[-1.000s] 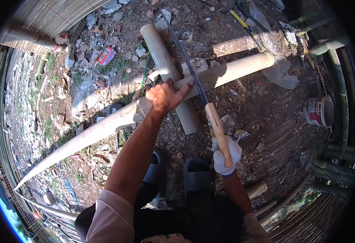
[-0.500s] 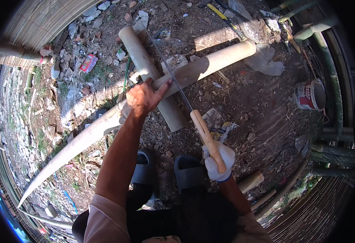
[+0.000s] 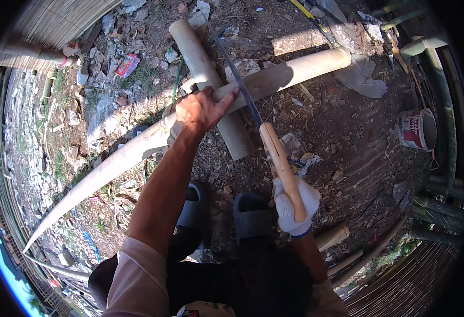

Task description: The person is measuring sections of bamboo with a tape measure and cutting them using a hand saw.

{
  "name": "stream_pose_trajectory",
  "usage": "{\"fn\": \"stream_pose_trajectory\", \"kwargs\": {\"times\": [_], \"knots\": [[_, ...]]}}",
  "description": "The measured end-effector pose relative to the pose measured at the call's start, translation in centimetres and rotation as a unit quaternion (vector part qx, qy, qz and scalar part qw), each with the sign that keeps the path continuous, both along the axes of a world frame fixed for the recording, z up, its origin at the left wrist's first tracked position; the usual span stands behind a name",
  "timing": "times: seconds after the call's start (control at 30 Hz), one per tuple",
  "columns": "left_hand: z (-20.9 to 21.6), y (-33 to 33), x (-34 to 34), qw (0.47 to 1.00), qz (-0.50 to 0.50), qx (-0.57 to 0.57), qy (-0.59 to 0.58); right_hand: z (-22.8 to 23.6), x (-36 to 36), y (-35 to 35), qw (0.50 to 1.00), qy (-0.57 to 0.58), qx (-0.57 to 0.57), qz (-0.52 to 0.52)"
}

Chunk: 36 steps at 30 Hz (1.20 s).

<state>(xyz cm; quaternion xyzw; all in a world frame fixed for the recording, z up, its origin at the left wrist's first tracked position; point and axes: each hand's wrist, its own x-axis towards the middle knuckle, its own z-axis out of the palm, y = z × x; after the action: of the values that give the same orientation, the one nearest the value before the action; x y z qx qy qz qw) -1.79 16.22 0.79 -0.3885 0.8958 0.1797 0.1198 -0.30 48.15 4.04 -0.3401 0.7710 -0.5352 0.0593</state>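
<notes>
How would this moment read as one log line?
left hand: bare, on long bamboo pole | right hand: gloved, holding saw handle | blade: across pole | pole: crosses short bamboo piece

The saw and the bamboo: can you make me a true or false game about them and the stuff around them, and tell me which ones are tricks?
1. The right hand, in a white glove, holds the saw by its wooden handle. True.
2. The bare left hand is on the long bamboo pole. True.
3. The long bamboo pole has no other bamboo under it. False: a shorter bamboo piece lies crosswise beneath it.
4. The tip of the saw points back at the person. False: it points away from them.
5. The bucket is on the right side of the picture. True.
6. The person is barefoot. False: they wear dark slippers.
</notes>
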Motion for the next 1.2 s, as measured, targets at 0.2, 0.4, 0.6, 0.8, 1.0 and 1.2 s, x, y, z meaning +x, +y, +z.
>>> {"fn": "stream_pose_trajectory", "kwargs": {"times": [0.2, 0.4, 0.6, 0.8, 1.0, 1.2], "knots": [[-0.6, -0.7, -0.1, 0.999, -0.019, 0.026, -0.007, 1.7, 3.0, 5.4, 0.989, -0.137, 0.041, -0.025], [-0.7, 0.0, -0.3, 1.000, 0.005, -0.010, -0.001, -1.0, 1.3, 2.3, 0.996, -0.055, -0.067, -0.007], [-1.8, 0.0, -0.4, 1.000, 0.016, -0.025, 0.008, -0.5, 0.8, 1.2, 1.000, -0.010, -0.010, -0.010], [-6.8, -1.0, 0.7, 0.954, -0.143, -0.251, 0.078, 0.0, 3.2, 4.9, 0.995, -0.071, -0.074, 0.002], [-9.1, -0.7, 1.2, 0.850, -0.137, -0.451, 0.235, -1.1, -1.7, -3.6, 1.000, 0.018, -0.013, 0.008], [-8.2, -0.7, 0.4, 0.935, -0.007, -0.252, 0.248, 2.1, 3.5, 5.9, 0.993, -0.120, -0.008, 0.014]]}}
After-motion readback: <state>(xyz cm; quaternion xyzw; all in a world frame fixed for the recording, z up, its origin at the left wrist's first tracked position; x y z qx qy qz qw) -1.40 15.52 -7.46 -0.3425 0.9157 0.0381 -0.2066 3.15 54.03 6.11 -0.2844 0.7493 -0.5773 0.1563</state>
